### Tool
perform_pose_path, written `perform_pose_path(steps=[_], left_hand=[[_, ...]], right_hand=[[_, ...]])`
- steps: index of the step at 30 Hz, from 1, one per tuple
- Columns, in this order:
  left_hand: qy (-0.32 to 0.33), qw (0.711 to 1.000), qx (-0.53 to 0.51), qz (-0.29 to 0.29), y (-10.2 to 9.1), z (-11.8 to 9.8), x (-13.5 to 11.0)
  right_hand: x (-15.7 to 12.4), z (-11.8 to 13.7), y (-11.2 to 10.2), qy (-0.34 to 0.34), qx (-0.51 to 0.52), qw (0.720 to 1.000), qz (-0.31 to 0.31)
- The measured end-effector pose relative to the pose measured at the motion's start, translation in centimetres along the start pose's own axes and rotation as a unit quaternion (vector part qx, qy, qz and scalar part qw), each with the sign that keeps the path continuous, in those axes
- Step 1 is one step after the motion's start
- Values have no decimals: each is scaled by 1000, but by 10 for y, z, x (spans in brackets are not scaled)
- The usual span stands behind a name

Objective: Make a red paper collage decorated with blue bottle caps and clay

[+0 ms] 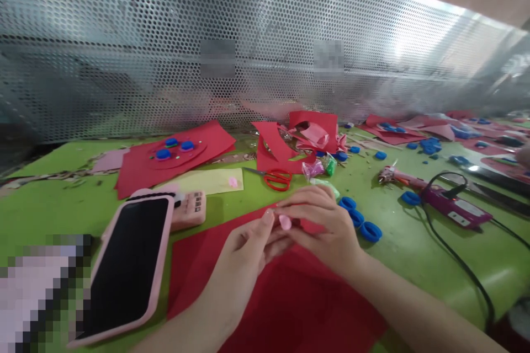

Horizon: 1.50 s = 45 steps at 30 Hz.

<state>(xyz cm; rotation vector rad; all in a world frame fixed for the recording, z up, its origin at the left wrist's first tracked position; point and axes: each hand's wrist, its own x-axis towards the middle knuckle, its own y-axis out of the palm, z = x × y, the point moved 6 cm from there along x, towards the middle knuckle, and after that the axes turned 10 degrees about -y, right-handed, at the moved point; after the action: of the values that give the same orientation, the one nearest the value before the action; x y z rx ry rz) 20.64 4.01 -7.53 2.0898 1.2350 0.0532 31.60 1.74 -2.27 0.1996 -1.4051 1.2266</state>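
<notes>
I see the left hand [242, 248] and right hand [333, 223], centre frame, pinching a pink lump [285, 223], possibly clay, underside hidden.

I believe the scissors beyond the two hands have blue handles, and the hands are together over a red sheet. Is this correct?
Not quite: the scissors have red handles, not blue, as the head view shows. They do lie beyond the left hand and right hand, which are together over a red sheet.
</notes>
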Motion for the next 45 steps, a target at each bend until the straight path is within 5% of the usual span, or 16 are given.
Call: perform_pose_path(steps=[5, 13, 20, 39, 45], left_hand=[[-10, 994, 106, -36, -1, -1, 0], [10, 999, 16, -50, -7, -4, 0], [13, 998, -27, -60, -9, -10, 0], [-35, 999, 35, -21, -5, -2, -3], [-54, 997, 49, -10, 9, 10, 0]], right_hand=[[0, 9, -6, -60, -88, 994, -12], [-6, 15, 0, -94, -108, 989, 38], [-8, 1, 3, 27, -43, 997, 54], [-19, -1, 2, 84, 138, 985, 58], [-19, -5, 2, 95, 130, 986, -36]])
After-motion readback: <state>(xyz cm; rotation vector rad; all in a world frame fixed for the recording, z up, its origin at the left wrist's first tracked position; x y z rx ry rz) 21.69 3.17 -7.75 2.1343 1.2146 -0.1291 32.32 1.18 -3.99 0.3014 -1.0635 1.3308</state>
